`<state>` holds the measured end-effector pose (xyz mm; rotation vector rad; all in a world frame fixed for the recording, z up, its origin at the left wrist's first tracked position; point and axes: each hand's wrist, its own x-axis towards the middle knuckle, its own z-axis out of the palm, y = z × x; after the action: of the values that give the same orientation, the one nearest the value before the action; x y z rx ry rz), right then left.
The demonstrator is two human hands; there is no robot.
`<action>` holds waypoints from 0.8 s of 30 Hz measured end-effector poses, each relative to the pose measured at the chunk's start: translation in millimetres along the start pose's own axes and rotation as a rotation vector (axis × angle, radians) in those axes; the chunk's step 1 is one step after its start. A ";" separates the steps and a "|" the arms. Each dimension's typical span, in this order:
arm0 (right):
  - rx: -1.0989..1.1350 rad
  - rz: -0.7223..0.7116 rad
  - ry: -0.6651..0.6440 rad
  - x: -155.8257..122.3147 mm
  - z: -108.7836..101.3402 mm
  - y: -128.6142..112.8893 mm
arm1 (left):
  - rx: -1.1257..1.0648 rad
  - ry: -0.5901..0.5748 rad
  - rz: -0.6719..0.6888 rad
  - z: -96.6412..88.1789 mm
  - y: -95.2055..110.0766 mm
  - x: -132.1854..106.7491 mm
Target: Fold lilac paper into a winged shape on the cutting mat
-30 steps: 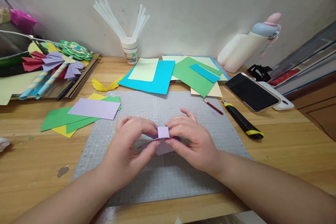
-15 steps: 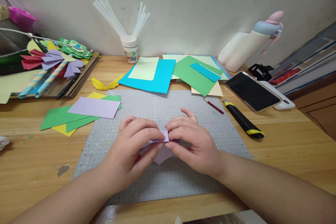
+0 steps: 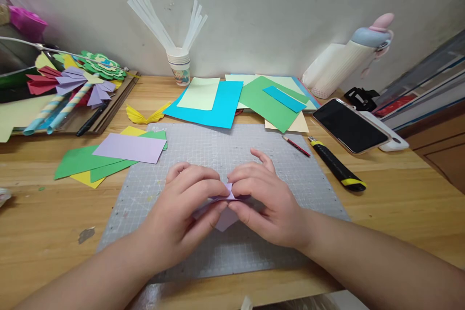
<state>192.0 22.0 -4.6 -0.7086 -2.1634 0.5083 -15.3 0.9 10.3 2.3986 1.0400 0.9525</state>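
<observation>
Lilac paper [image 3: 225,220], folded, pinched between thumbs and fingers of left hand [image 3: 181,206] and right hand [image 3: 272,203]. Held at the frame's lower centre over grey gridded cutting mat [image 3: 218,145], left of black-yellow utility knife [image 3: 336,164].

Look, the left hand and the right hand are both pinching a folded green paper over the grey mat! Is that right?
Not quite: the colour is wrong. The head view shows that the folded paper is purple, not green. The left hand and the right hand are indeed both pinching it over the grey mat.
</observation>
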 end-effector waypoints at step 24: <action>0.056 0.018 -0.019 -0.1 0.0 1.9 | 0.022 -0.024 0.052 0.1 -2.0 -1.7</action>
<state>192.7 23.4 -5.7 -0.6953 -2.1535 0.5854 -17.0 0.9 8.3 2.4600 0.9891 0.9314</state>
